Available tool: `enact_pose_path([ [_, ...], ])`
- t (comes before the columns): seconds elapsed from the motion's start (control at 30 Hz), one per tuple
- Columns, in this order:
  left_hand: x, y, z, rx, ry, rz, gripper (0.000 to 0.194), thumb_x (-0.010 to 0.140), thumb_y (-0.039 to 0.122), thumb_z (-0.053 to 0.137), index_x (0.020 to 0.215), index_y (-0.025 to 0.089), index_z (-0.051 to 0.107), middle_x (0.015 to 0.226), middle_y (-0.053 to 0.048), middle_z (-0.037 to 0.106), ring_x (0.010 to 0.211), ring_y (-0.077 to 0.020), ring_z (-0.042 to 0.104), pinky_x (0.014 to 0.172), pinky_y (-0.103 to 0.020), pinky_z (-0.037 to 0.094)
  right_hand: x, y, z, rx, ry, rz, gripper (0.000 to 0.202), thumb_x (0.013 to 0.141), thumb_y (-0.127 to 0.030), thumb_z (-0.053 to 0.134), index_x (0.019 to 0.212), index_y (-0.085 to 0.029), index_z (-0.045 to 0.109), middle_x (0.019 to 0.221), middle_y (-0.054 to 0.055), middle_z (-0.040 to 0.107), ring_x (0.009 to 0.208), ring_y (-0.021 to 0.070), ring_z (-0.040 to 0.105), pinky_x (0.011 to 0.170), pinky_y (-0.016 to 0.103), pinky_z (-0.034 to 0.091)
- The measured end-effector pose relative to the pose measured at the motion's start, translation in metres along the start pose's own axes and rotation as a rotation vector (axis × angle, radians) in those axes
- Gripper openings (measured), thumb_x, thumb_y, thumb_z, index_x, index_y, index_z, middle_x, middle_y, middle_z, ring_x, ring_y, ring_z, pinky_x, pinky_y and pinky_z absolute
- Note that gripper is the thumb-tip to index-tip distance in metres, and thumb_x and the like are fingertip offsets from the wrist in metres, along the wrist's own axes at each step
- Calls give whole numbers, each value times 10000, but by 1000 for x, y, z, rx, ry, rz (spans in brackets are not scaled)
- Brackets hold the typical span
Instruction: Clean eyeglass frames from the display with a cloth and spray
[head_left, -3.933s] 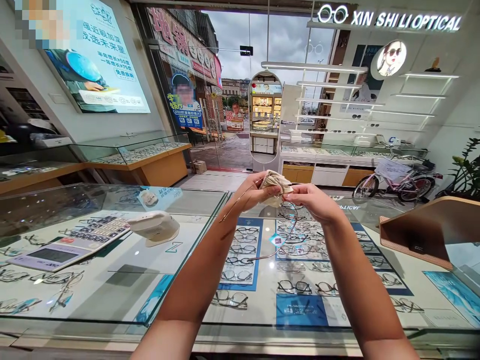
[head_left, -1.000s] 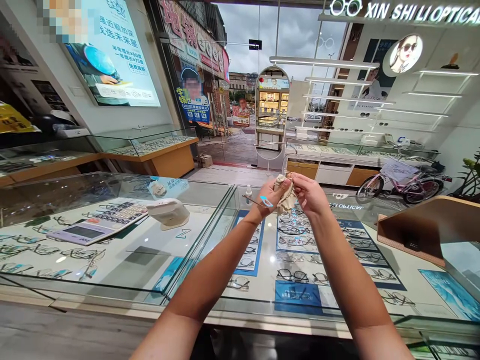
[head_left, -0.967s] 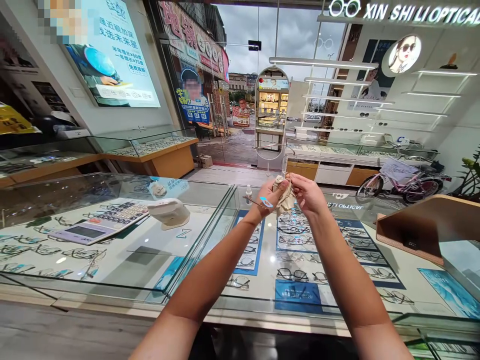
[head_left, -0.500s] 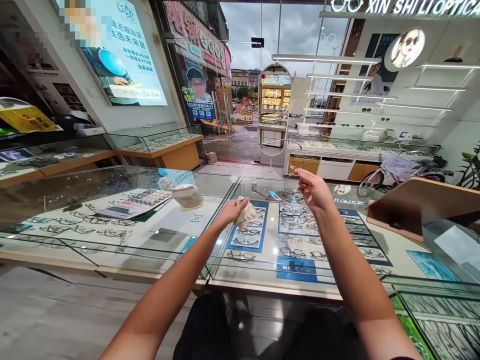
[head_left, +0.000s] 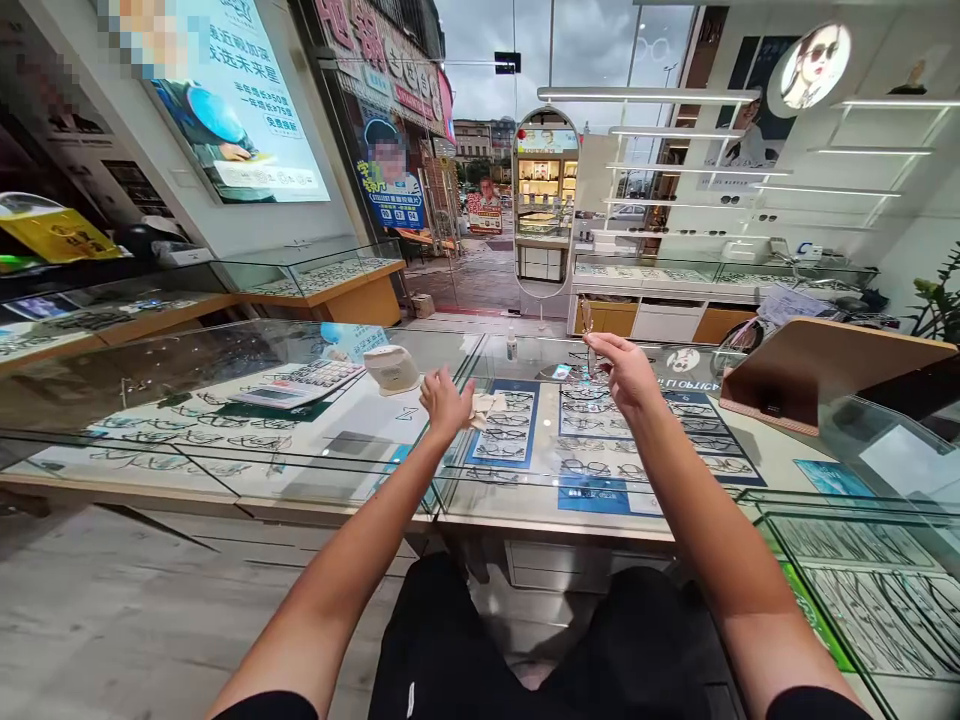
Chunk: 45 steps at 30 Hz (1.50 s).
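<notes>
Two bare hands reach over the glass-topped display surface (head_left: 495,518), one to each side. The right hand (head_left: 632,378) pinches one pair of thin-framed eyeglasses (head_left: 587,318) between thumb and fingers, raised above the glass. The left hand (head_left: 448,403) has its fingers loosely curled and parted, gripping nothing I can make out, just beside one crumpled cream cloth (head_left: 484,409); I can't tell if they touch. A moment ago that hand was pinching the cloth; now the cloth lies on the glass, while the right hand still has the eyeglasses. I count one white rounded object (head_left: 391,370) near the left hand, one pale calculator with a grid of keys (head_left: 300,385) beyond it, one small clear bottle (head_left: 511,346) and one curved wood-coloured panel (head_left: 832,372) off to the right.
</notes>
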<state>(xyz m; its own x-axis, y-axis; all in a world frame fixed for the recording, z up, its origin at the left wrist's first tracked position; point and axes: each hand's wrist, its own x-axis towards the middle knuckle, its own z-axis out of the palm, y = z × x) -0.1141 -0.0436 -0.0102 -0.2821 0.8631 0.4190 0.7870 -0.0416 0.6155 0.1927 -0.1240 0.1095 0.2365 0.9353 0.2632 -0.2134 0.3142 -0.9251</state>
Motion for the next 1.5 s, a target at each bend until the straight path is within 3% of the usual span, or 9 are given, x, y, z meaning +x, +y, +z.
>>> enact_pose_path([
  [0.13,-35,49,-8,-199,136,695,377,1035,425,628,1338,202,657,1392,-165,703,1371,-321,609,1178,-503,439,-3,7,3,80,39,49,401,506,-462,972,818,-259,822,1013,24,808,967,207,640,716,304,374],
  [0.27,-65,99,-4,-307,198,959,364,994,391,739,1316,232,682,1295,-122,771,1309,-287,686,1151,-470,498,-8,15,12,317,77,208,426,478,-378,1008,839,-270,809,969,-26,779,832,141,609,660,259,420],
  [0.37,-74,121,7,-364,246,964,317,998,353,744,1288,233,699,1257,-112,792,1246,-270,731,1086,-446,547,-13,20,20,507,84,324,395,534,-317,1015,853,-284,785,868,-48,737,755,129,616,623,246,475],
  [0.5,-71,129,21,-447,343,904,155,1007,270,727,1157,236,746,1129,-91,822,1100,-249,784,979,-414,586,-16,24,27,649,131,415,323,640,-286,989,874,-293,767,825,-44,721,714,138,641,590,248,518],
  [0.77,-43,133,22,-467,413,878,92,1030,245,685,1040,223,774,1019,-82,834,978,-233,801,906,-378,599,-3,23,29,583,143,433,238,756,-392,907,966,-339,809,941,-46,749,715,123,627,588,236,492],
  [0.93,-22,136,10,-434,381,836,142,1055,273,643,1035,202,764,951,-84,819,907,-231,784,832,-351,572,-6,31,28,465,58,273,336,756,-451,875,1074,-356,827,1081,-27,766,844,140,648,680,243,499],
  [1.07,-2,136,-7,-443,324,772,186,1055,338,645,1014,202,765,939,-82,809,878,-221,766,802,-338,571,-5,36,17,263,103,88,324,737,-518,835,967,-291,817,1099,29,771,968,208,671,754,303,502],
  [1.3,46,160,-48,-543,146,785,148,1020,306,675,988,193,764,909,-49,807,821,-188,752,793,-319,590,63,0,-13,-295,109,-450,401,885,-524,717,1163,-239,768,1247,94,755,1123,253,667,1033,433,503],
  [1.5,71,183,-61,-699,102,803,143,1008,307,683,987,185,756,893,-54,793,790,-177,760,724,-299,597,95,-23,-7,-351,20,-625,279,984,-499,673,1041,-232,727,1097,83,784,1025,241,718,958,415,538],
])
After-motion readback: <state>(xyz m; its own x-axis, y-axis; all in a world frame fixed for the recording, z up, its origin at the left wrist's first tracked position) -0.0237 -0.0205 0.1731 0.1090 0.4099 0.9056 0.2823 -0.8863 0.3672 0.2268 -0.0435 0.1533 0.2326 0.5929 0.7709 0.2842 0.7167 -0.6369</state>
